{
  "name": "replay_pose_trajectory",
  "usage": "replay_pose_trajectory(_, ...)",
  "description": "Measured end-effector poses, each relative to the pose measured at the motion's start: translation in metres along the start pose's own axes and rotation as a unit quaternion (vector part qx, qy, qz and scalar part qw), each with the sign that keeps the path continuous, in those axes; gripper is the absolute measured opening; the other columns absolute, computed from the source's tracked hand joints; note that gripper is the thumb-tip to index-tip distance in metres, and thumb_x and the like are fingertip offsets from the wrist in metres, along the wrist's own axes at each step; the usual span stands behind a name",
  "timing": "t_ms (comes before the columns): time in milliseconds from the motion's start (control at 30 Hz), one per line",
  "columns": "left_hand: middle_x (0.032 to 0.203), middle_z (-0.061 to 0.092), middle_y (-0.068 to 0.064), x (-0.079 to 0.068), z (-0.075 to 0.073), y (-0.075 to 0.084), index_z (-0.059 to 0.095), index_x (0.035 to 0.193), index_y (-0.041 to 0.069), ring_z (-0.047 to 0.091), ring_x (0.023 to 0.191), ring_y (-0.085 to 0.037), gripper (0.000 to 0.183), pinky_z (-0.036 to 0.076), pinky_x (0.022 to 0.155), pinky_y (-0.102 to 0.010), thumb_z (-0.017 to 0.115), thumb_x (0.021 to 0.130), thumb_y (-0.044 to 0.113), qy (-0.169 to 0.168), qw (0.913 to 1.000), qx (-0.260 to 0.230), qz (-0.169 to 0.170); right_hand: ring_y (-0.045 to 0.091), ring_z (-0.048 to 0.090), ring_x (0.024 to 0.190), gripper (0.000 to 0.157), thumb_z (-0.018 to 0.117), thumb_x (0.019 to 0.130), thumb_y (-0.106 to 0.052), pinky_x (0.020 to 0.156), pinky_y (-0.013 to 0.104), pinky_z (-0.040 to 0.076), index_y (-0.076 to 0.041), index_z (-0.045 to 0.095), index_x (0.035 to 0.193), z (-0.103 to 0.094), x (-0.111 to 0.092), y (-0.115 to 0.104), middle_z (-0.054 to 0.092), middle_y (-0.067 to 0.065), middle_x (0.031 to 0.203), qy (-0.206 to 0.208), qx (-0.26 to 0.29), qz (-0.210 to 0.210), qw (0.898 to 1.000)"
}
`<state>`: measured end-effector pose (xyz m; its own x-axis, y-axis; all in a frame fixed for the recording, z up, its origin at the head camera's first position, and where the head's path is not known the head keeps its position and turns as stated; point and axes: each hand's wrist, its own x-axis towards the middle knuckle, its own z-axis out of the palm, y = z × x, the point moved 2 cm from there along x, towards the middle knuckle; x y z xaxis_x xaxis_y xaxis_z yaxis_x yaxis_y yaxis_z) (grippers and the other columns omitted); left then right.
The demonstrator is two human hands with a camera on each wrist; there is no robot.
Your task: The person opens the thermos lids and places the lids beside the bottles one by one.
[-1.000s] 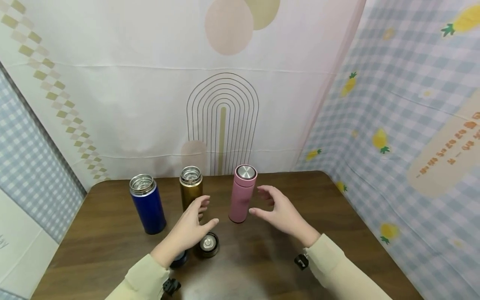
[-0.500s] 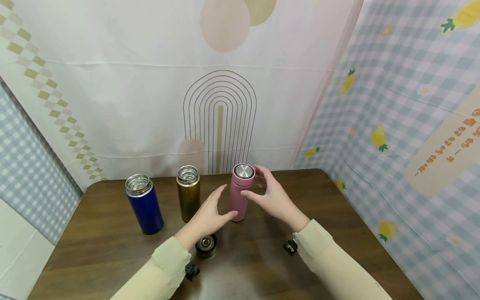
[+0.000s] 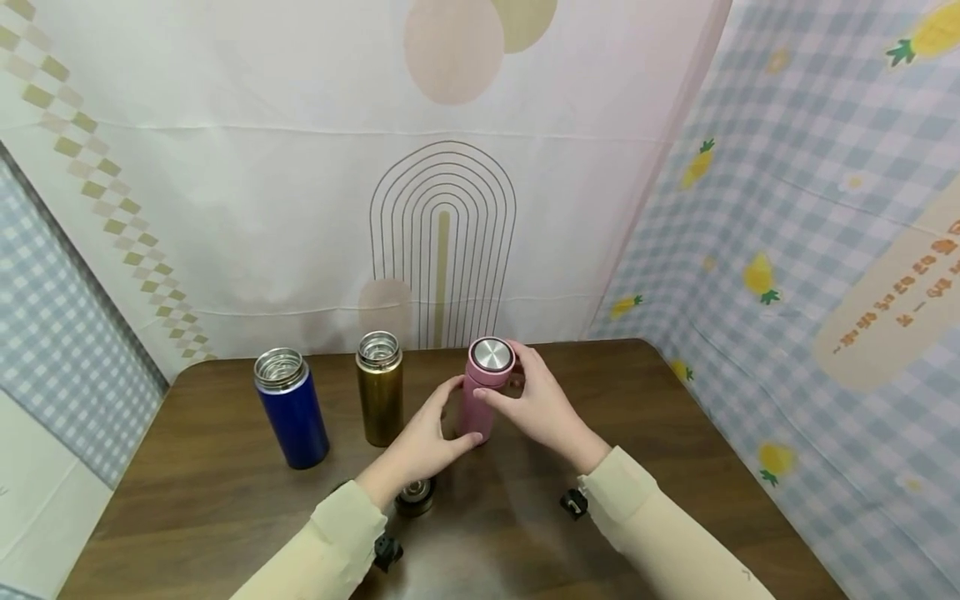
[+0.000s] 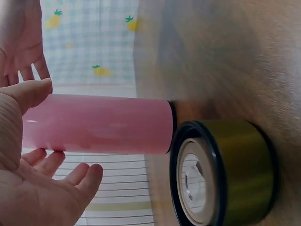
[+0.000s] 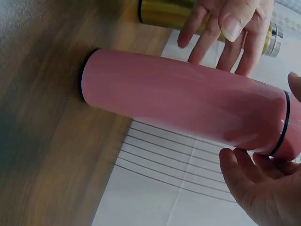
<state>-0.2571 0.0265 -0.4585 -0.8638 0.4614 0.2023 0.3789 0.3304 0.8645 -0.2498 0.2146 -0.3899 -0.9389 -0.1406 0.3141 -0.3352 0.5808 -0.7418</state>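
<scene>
A pink thermos bottle [image 3: 477, 408] with a steel-topped lid [image 3: 492, 354] stands on the table between both hands, tilted slightly. My right hand [image 3: 543, 408] holds it near the lid, thumb across the front and fingers at the far side; the right wrist view shows those fingers against the pink wall. Lower down, my left hand [image 3: 427, 442] curves loosely beside the body. Its index fingertip reaches the bottle's edge, while other fingers spread away from it in the left wrist view. A gold cap [image 4: 249, 174] lies upturned beneath my left wrist.
A blue bottle [image 3: 295, 421] and a gold bottle [image 3: 381, 400] stand lidless to the left on the wooden table [image 3: 187, 483]. A patterned cloth [image 3: 300, 208] hangs behind the table's back edge, and checked cloth [image 3: 787, 333] at the right.
Both hands have moved in to the pink thermos bottle, the left one rightward and the right one leftward. The bottle's top has shifted slightly towards me.
</scene>
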Motion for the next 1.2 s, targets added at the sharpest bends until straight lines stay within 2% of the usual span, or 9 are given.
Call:
replay_pose_trajectory(100,0.149,0.036,-0.002,-0.007,-0.001,0.002,0.028,0.150,0.021,0.036,0.136,-0.027,0.084,0.036,0.106,-0.045,0.077,0.082,0.027,-0.007,0.9999,-0.002,0.008,0.010,0.054,0.106,0.070,0.080,0.076,-0.045,0.086,0.027,0.051,-0.018,0.049,0.133,0.004,-0.004,-0.001,0.049,-0.002,0.123,0.010,-0.014,0.002,1.000)
replay_pose_trajectory(267,0.150,0.035,-0.003,-0.015,-0.003,0.003,0.027,0.150,0.022,0.037,0.136,-0.028,0.083,0.037,0.105,-0.046,0.076,0.083,0.030,-0.017,0.9997,0.008,0.014,0.008,0.055,0.103,0.065,0.081,0.075,-0.042,0.083,0.025,0.051,-0.017,0.054,0.128,0.008,-0.009,-0.005,0.054,-0.005,0.118,0.024,-0.027,-0.022,0.999)
replay_pose_trajectory(400,0.150,0.036,-0.001,-0.020,-0.005,0.005,0.027,0.150,0.024,0.036,0.137,-0.022,0.083,0.036,0.106,-0.045,0.075,0.083,0.033,-0.020,0.9993,0.032,0.006,0.005,0.055,0.102,0.063,0.082,0.074,-0.042,0.083,0.024,0.051,-0.019,0.055,0.126,0.008,-0.013,-0.009,0.055,-0.008,0.116,0.031,-0.034,-0.042,0.998)
replay_pose_trajectory(533,0.148,0.039,0.003,-0.024,-0.008,0.009,0.026,0.150,0.027,0.034,0.136,-0.013,0.084,0.033,0.108,-0.044,0.076,0.083,0.034,-0.008,0.9985,0.053,0.011,0.005,0.056,0.102,0.063,0.082,0.074,-0.044,0.083,0.025,0.051,-0.020,0.055,0.126,0.004,-0.014,-0.017,0.055,-0.008,0.116,0.039,-0.030,-0.061,0.997)
replay_pose_trajectory(733,0.148,0.038,0.004,-0.030,-0.014,0.015,0.022,0.152,0.030,0.035,0.135,-0.011,0.088,0.033,0.108,-0.042,0.077,0.082,0.033,0.006,0.9978,0.062,0.023,0.008,0.057,0.102,0.063,0.081,0.075,-0.043,0.083,0.027,0.051,-0.020,0.055,0.128,0.000,-0.016,-0.032,0.056,-0.007,0.116,0.031,-0.033,-0.072,0.996)
replay_pose_trajectory(1033,0.146,0.035,0.008,-0.038,-0.025,0.023,0.019,0.151,0.038,0.039,0.131,-0.008,0.092,0.036,0.106,-0.036,0.078,0.080,0.036,0.026,0.9976,0.048,0.042,0.009,0.057,0.104,0.063,0.080,0.076,-0.043,0.085,0.028,0.051,-0.025,0.054,0.130,-0.002,-0.021,-0.050,0.057,-0.011,0.119,0.022,0.025,-0.072,0.997)
replay_pose_trajectory(1200,0.143,0.039,0.011,-0.042,-0.031,0.025,0.021,0.149,0.041,0.044,0.123,-0.007,0.092,0.040,0.102,-0.039,0.080,0.078,0.039,0.047,0.9950,0.058,0.066,0.013,0.060,0.101,0.060,0.082,0.078,-0.028,0.083,0.032,0.052,-0.023,0.054,0.130,-0.002,-0.026,-0.059,0.060,-0.006,0.118,0.010,0.082,-0.074,0.994)
